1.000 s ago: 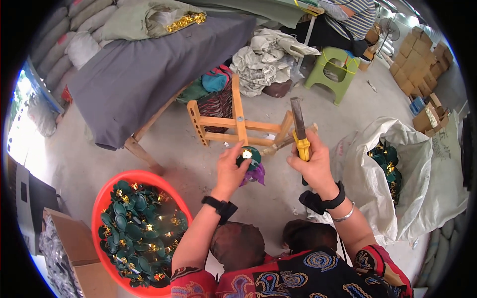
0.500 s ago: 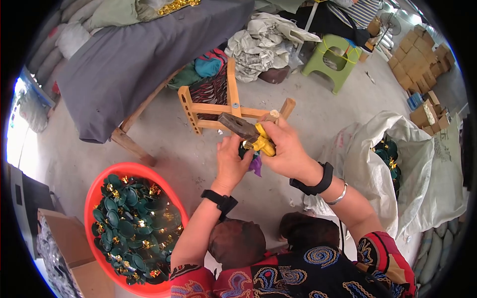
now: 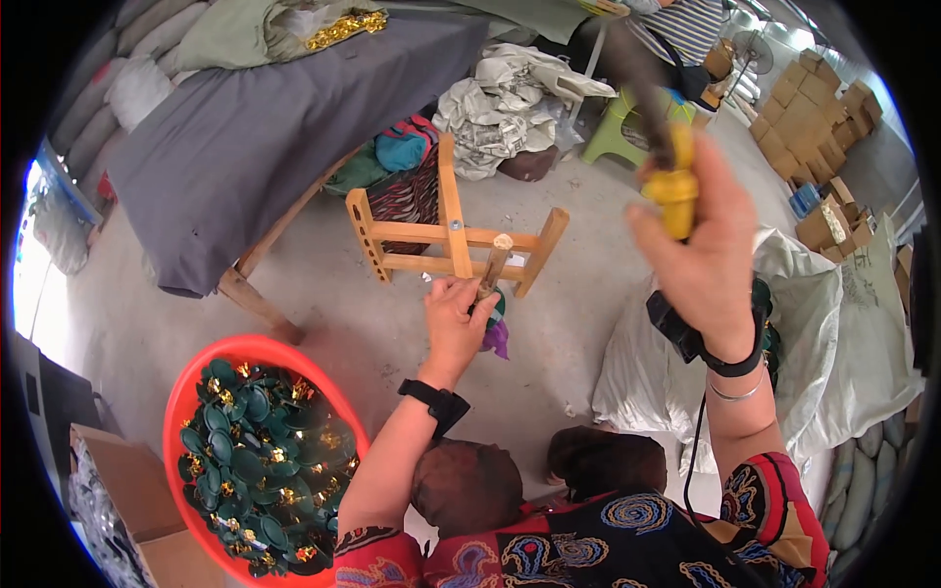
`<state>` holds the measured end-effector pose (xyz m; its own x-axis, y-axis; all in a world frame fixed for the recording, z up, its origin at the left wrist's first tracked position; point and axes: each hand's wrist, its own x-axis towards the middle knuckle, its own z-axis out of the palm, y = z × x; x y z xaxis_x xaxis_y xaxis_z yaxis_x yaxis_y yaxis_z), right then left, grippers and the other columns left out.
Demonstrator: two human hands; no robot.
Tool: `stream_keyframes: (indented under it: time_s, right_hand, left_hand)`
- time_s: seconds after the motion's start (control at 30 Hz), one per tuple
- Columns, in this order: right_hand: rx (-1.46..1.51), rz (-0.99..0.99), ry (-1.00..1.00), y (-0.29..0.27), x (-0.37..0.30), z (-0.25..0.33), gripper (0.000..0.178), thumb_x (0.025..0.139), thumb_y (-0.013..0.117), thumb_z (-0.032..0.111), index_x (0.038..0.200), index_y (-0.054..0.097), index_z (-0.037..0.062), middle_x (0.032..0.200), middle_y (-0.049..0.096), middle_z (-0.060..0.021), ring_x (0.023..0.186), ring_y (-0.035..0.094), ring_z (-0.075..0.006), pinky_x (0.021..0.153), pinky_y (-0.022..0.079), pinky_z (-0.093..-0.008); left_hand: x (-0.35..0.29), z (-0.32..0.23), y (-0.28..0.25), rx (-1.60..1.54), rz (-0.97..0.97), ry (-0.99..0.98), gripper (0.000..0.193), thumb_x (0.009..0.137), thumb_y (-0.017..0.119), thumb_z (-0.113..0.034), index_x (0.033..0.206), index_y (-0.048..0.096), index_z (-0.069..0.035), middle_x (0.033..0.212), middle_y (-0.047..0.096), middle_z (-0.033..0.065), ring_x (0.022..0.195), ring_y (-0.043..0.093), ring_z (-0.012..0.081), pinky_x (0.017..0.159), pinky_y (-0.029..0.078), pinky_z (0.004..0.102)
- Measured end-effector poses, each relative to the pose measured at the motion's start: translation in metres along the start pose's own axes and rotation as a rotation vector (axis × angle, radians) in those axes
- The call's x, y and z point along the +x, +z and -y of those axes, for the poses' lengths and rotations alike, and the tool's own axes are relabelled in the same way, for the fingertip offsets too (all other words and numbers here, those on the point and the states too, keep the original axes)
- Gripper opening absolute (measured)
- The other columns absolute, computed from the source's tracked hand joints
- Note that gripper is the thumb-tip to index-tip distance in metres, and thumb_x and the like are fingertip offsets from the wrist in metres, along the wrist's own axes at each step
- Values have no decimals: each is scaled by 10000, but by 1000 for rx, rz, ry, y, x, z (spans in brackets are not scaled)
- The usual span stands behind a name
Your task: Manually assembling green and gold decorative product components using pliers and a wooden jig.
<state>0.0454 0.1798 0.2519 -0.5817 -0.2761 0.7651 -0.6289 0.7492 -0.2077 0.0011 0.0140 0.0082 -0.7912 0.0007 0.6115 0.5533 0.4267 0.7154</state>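
Left hand: your fingers are clamped on a wooden peg, standing it on a green piece beside the wooden frame.
Right hand: closed on the yellow handle of a hammer, raised high.
Strike: hold the peg upright and land squarely on its top.
Fingers: keep them low, clear of the peg's top.

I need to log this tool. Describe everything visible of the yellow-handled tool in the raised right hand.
The yellow-handled tool has a yellow grip that looks like plastic or rubber, with a darker shaft rising from it toward the upper left. Motion blur hides its head, so its exact type cannot be told. It is raised high, tilted slightly left, gripped by the right hand around the lower handle. Nothing else touches it.
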Motion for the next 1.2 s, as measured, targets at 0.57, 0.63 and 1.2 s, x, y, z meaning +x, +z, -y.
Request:
stream_keyframes:
  time_s: [0.57,0.63,1.2]
  right_hand:
    - [526,269,143,108,-88,-26,355,647,642,83,976,533,4,942,453,-179,893,467,-331,749,417,-390]
    - [542,113,307,100,-94,-26,353,646,620,54,985,535,2,931,460,-180,905,455,-352,778,417,-393]
    - [917,81,865,72,-158,-30,377,701,634,-17,1073,572,-1,861,589,-30,788,546,-114,699,441,-245]
  left_hand:
    - [-4,15,8,33,256,-26,234,661,652,-94,891,648,-53,910,649,168,873,582,372,793,417,462]
    - [1,2,-3,214,248,60,246,688,650,-55,933,638,-35,921,624,183,847,570,376,760,444,443]
    - [74,-211,-17,-225,318,275,553,747,653,-292,1210,517,-21,1110,560,202,1054,513,343,935,396,423]
